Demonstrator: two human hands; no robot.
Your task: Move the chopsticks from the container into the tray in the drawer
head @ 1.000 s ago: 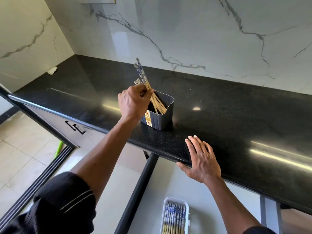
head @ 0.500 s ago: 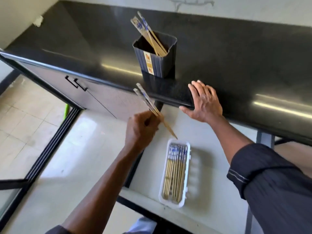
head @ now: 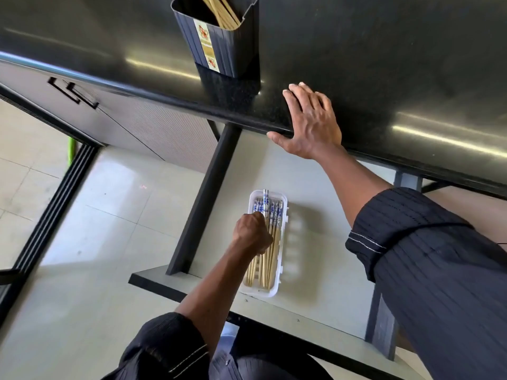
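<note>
A dark ribbed container (head: 219, 42) with a yellow label stands on the black countertop near its front edge, with several wooden chopsticks (head: 223, 12) leaning inside. Below, in the open drawer (head: 323, 272), lies a white tray (head: 281, 266) filled with several chopsticks (head: 270, 259) that have blue-patterned tops. My left hand (head: 252, 233) is down over the tray's left side, fingers closed on a pair of chopsticks (head: 265, 200) whose patterned ends stick past the tray's far rim. My right hand (head: 311, 122) rests flat on the counter edge, fingers apart.
The black countertop (head: 384, 64) fills the upper view. A grey cabinet front (head: 153, 130) with black handles sits left of the drawer, whose black side rail (head: 205, 196) runs beside the tray. Pale floor tiles and a sliding-door track (head: 46, 223) lie at the left.
My left hand carried a pair of chopsticks from the container down into the drawer and now holds them on the tray. My view tipped downward. The right hand stayed on the counter edge.
</note>
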